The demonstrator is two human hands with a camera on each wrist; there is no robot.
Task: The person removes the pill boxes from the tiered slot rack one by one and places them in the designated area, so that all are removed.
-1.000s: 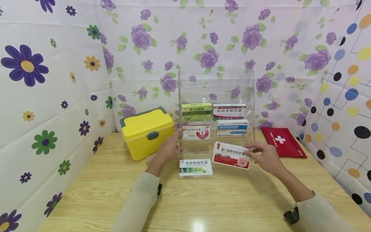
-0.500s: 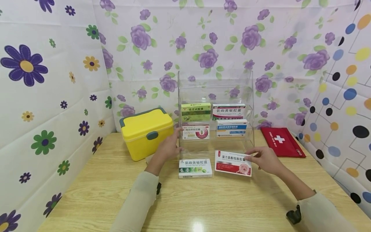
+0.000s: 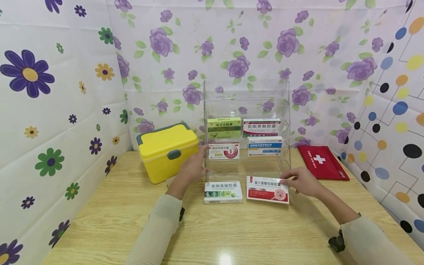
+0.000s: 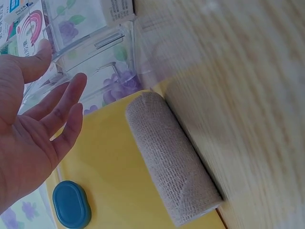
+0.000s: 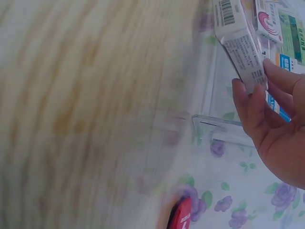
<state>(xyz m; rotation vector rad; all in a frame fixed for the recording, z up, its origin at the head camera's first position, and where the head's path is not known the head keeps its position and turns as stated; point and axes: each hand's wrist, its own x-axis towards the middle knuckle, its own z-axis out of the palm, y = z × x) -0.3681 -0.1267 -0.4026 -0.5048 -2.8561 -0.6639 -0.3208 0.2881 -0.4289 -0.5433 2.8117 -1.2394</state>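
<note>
My right hand [image 3: 303,182] pinches the right end of a white and red medicine box [image 3: 267,189], thumb on one face and fingers on the other in the right wrist view. The box leans slightly at the bottom tier of a clear acrylic rack [image 3: 246,99]; whether it rests there I cannot tell. Left of it in that tier stands a white and green medicine box [image 3: 223,192]. At the rack's left side my left hand [image 3: 190,169] has its fingertips against the edge, fingers loosely bent and spread in the left wrist view.
Higher tiers hold a green box [image 3: 224,127], a white and maroon box [image 3: 261,127], a pink-ringed box [image 3: 223,151] and a blue-white box [image 3: 265,146]. A yellow case [image 3: 169,151], a tan bandage roll [image 4: 171,160] and a red first aid pouch [image 3: 322,162] flank the rack.
My right hand has lowered the white and red medicine box, shifting it slightly right until it is level with the white and green one. The left hand stays at the rack's edge.
</note>
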